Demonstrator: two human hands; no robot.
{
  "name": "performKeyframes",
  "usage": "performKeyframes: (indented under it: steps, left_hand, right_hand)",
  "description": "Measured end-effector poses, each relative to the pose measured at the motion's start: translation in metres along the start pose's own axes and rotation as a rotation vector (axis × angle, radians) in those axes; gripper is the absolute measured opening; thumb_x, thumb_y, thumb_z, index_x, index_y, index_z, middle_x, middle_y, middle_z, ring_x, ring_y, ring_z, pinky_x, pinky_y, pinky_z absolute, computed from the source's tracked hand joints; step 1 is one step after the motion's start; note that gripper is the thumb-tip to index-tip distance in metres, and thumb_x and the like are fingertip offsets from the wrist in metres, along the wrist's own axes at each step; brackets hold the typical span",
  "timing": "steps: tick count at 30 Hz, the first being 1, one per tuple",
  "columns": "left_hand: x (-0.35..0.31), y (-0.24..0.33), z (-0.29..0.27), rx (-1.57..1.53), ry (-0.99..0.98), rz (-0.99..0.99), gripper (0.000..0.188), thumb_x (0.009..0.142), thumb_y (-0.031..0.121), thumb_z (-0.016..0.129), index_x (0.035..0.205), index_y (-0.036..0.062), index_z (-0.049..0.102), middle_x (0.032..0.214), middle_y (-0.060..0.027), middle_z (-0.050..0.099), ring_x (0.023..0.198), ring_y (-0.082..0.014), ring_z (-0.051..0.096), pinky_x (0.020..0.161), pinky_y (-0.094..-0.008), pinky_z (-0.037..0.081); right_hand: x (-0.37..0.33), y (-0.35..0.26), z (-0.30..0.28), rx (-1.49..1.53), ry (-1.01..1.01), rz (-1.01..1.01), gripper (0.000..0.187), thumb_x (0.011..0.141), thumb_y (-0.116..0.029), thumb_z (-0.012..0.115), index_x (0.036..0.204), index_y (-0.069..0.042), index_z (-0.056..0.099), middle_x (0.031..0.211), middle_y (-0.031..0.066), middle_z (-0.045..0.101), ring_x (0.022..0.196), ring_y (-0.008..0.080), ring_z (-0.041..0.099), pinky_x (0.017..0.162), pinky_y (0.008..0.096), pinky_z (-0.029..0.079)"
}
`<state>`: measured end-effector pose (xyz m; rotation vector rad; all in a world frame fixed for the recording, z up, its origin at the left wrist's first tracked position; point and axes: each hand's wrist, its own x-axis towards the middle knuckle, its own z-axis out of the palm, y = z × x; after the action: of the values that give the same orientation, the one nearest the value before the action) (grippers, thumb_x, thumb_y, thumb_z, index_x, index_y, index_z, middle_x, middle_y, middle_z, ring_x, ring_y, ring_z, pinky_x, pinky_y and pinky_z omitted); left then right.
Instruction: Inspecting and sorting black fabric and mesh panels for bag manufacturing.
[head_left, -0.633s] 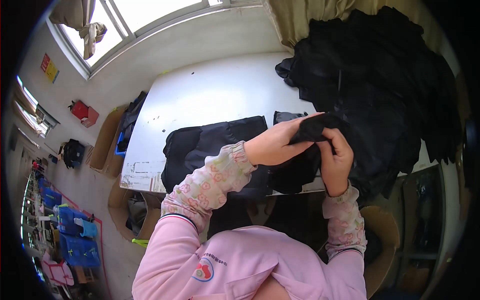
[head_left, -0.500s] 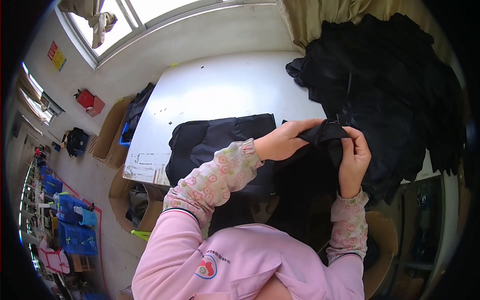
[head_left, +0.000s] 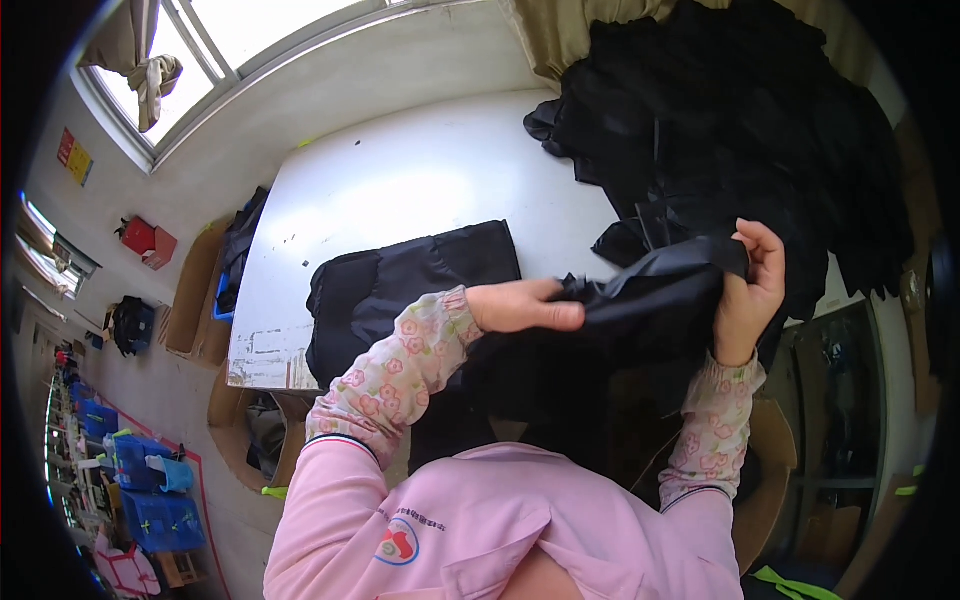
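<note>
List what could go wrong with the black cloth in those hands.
1. The left hand is blurred at the near end of the black cloth, its grip unclear; that end might slip while the right hand holds the other.
2. The cloth could mix with the similarly black heap behind it.
3. The left sleeve crosses in front of the folded dark cloth and might rumple it.

A short row of small dark characters (head_left: 413,519) is running across the chest of the pink top (head_left: 330,510), and a round blue-rimmed emblem (head_left: 397,541) is sitting beside it, showing red and green; on the pale wall (head_left: 190,185) a red-and-yellow sign (head_left: 74,157) is hanging, its lettering being too small to read
</note>
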<state>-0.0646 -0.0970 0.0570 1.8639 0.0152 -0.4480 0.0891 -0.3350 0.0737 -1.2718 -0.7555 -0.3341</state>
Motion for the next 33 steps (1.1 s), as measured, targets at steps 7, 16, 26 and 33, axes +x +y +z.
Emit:
performKeyframes:
  steps: [7,16,26,33]
  left_hand:
    - [-0.006,0.005,0.02,-0.582,-0.361,0.39,0.052,0.074,0.009,0.082,0.119,-0.0013,0.058,0.109,-0.0062,0.066,0.1,-0.0148,0.061,0.09,-0.0292,0.048]
    - [0.0,0.018,0.032,-0.878,0.129,0.461,0.034,0.09,0.021,0.067,0.117,0.001,0.06,0.108,-0.0062,0.066,0.098,-0.0166,0.063,0.088,-0.0288,0.049]
    - [-0.001,0.005,-0.013,-1.103,0.38,0.454,0.03,0.102,0.027,0.043,0.101,0.0026,0.061,0.094,-0.0064,0.066,0.084,-0.0158,0.062,0.079,-0.0271,0.05]
    - [-0.006,0.012,-0.01,-0.417,0.405,0.308,0.019,0.099,0.023,0.054,0.105,0.0051,0.056,0.081,0.0008,0.058,0.077,-0.0065,0.051,0.073,-0.0206,0.042]
  right_hand:
    - [-0.021,0.091,0.005,-0.719,-1.337,0.099,0.05,0.075,-0.018,0.076,0.121,-0.007,0.058,0.108,0.0139,0.065,0.1,0.0292,0.062,0.088,0.0359,0.048]
    - [-0.004,-0.075,0.031,-0.54,-0.462,-0.385,0.037,0.084,-0.008,0.069,0.119,-0.004,0.059,0.107,0.0116,0.062,0.095,0.0263,0.061,0.096,0.0361,0.047]
    - [-0.005,-0.037,0.008,-0.481,-0.632,-0.166,0.016,0.086,-0.005,0.065,0.102,-0.003,0.062,0.082,0.0123,0.058,0.064,0.0306,0.058,0.056,0.0345,0.046]
    - [0.003,-0.051,0.014,-0.416,-0.775,-0.058,0.022,0.082,-0.021,0.073,0.087,-0.001,0.065,0.077,0.0138,0.064,0.064,0.0289,0.062,0.057,0.0319,0.047]
